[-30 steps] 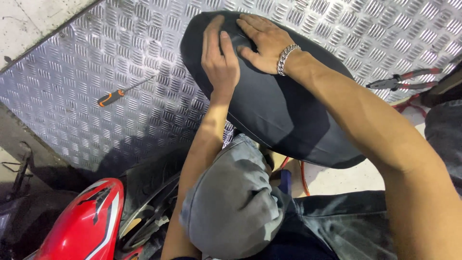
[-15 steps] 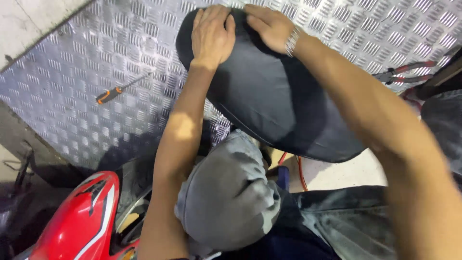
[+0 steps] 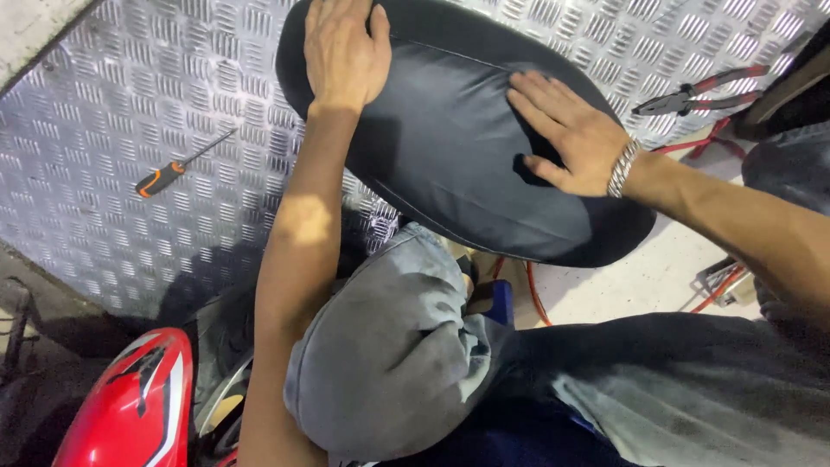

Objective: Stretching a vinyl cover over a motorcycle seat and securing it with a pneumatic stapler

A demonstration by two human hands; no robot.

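Head view, against the frames a moment back: the right hand point(image 3: 575, 138) has come off the far end of the seat point(image 3: 458, 147) and slid down toward its middle, while the left hand point(image 3: 344, 52) has moved up to that far end; the seat itself has barely shifted on the plate point(image 3: 112, 112). It reads as the hands spreading apart along the black cover, pressing and smoothing it rather than lifting it.

Now: the left hand lies flat, fingers together and stretched, palm down over the top edge of the seat, gripping nothing that shows; its fingertips run out of frame, so whether they curl over the rim I cannot tell. The right hand is open too, fingers spread, palm on the cover near the seam, with a metal bracelet point(image 3: 622, 169) at the wrist; its thumb seems to pinch a small fold of the cover, though the dark cloth makes that uncertain.

The seat lies slanted across the ridged metal plate, between both hands and under them, its near end jutting past the plate's edge above the person's knee point(image 3: 389, 346).

Left of the seat, well apart, lies a screwdriver point(image 3: 173, 169); pliers point(image 3: 700, 93) lie to the right, near the right forearm; a red scooter panel point(image 3: 130, 406) sits at lower left.
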